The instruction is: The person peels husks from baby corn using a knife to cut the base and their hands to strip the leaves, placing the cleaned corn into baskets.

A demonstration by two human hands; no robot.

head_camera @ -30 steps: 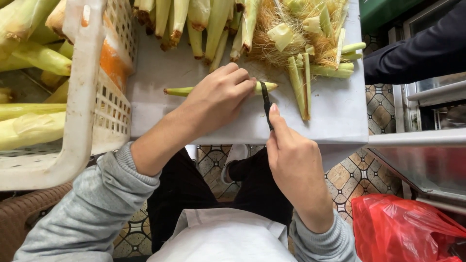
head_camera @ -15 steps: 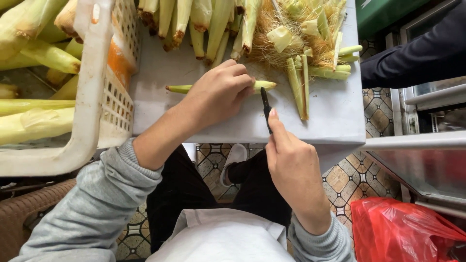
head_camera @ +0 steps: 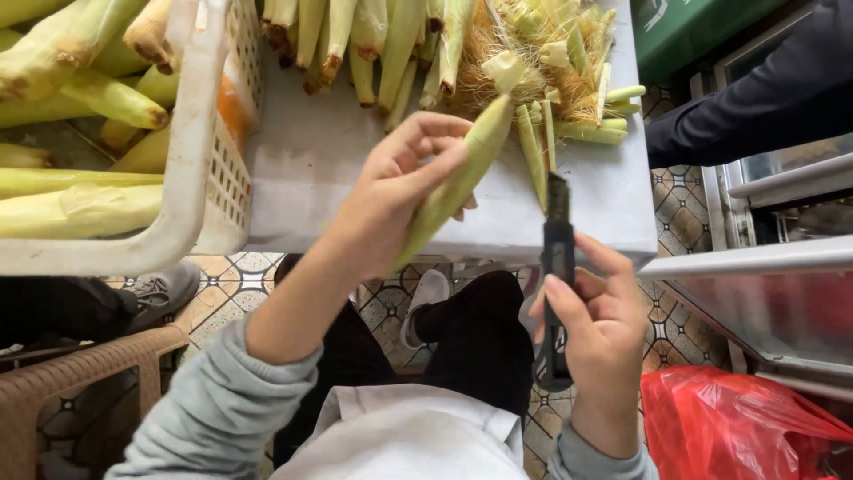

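Left hand (head_camera: 404, 191): I see it clamped around a small corn ear (head_camera: 458, 178), lifted above the white surface (head_camera: 311, 169).
Ear axis: slanted, tip up-right toward the husk pile (head_camera: 542, 53).
Right hand (head_camera: 600, 333): closed on a knife (head_camera: 557, 258), blade upright, just right of the ear.
Nearer hand: left.
Crate (head_camera: 191, 133): left, holding more ears.

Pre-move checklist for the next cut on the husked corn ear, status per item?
1. Left hand grips the pale green husked corn ear: ok, held tilted above the table.
2. Right hand holds the black utility knife: ok.
3. Blade apart from the left fingers: ok, clear gap.
4. Blade sharpness: cannot tell.
5. Bare spot on the white table: ok, near the front edge.
6. Another person's dark sleeve away from the knife: ok.
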